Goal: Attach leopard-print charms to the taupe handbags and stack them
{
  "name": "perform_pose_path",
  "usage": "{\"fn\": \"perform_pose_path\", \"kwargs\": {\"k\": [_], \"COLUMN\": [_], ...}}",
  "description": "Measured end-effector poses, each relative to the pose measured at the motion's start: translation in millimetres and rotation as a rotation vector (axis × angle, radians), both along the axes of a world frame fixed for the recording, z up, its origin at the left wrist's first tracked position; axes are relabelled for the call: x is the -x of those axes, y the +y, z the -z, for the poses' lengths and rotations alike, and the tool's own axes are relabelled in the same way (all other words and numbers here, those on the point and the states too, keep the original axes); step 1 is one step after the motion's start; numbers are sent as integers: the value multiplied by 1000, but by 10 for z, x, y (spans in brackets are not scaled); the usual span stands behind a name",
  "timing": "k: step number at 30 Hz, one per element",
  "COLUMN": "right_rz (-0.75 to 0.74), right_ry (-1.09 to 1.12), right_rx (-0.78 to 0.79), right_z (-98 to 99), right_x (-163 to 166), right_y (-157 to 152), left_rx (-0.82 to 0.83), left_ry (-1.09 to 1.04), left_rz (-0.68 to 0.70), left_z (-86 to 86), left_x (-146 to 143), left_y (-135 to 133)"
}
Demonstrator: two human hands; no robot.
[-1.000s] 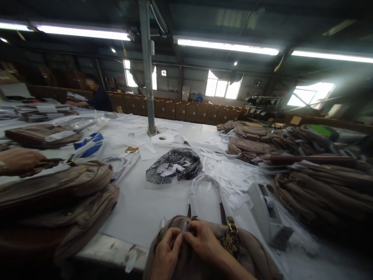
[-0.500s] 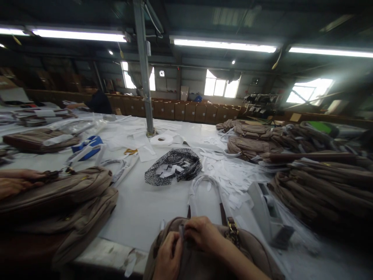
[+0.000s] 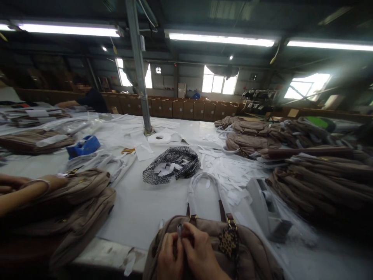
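My L hand (image 3: pixel 170 254) is closed at the fingertips, w/ a small pale strip (image 3: pixel 179 230) pinched there, its upper end standing out above the thumb. My R hand (image 3: pixel 201 245) is just beside it, fingers bent, tips at the same strip; whether they also grip it, I cannot tell. Both hands are over the front of the taupe handbag (image 3: pixel 259 256), which lies at the near edge of the table (image 3: pixel 140 210), directly before me. Its wrapped handles (image 3: pixel 191 194) reach away from me, and a leopard-pattern charm (image 3: pixel 228 242) hangs to the R of my hands, under a gold buckle. On the R side, near the bag, is a grey tape dispenser (image 3: pixel 268 212), then a big stack of taupe bags (image 3: pixel 329 186). Farther ahead: a speckled fabric pouch (image 3: pixel 190 157) w/ white paper slips in it, more loose slips (image 3: pixel 225 171) next to it. On the L, a co-worker's hand (image 3: pixel 55 182) w/ a bracelet is at other bags (image 3: pixel 87 210).
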State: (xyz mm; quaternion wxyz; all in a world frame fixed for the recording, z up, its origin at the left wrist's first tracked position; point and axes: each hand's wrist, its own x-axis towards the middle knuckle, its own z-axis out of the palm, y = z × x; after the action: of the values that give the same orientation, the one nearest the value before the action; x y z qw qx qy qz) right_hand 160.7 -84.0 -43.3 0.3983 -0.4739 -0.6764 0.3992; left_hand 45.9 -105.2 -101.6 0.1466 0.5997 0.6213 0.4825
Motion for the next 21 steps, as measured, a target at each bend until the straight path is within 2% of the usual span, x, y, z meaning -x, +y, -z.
{"fn": "perform_pose_path", "kwargs": {"k": [4,7,11,15,18,20,21], "right_rz": [-4,0,19,-4,-46,-42,-17], "right_ry": [37,68,120,155,163,155,147], "right_rx": [48,57,46,50,51,53,58], "right_z": [-25,-15,65,86,48,32,33], "right_x": [-18,-44,-62,-97,-119,-107,-90], "right_y": [66,74,60,58,51,40,36], "left_rx": [-76,-72,21,148,189,272,307], "left_ry": [44,10,-87,-135,-228,-276,-277], "left_rz": [-12,23,-13,-42,38,107,95], "left_z": [31,48,48,-26,-103,-110,-91], "left_x": [-29,-48,-50,34,134,177,182], "left_y": [-1,-13,-32,-8,5,1,-5]}}
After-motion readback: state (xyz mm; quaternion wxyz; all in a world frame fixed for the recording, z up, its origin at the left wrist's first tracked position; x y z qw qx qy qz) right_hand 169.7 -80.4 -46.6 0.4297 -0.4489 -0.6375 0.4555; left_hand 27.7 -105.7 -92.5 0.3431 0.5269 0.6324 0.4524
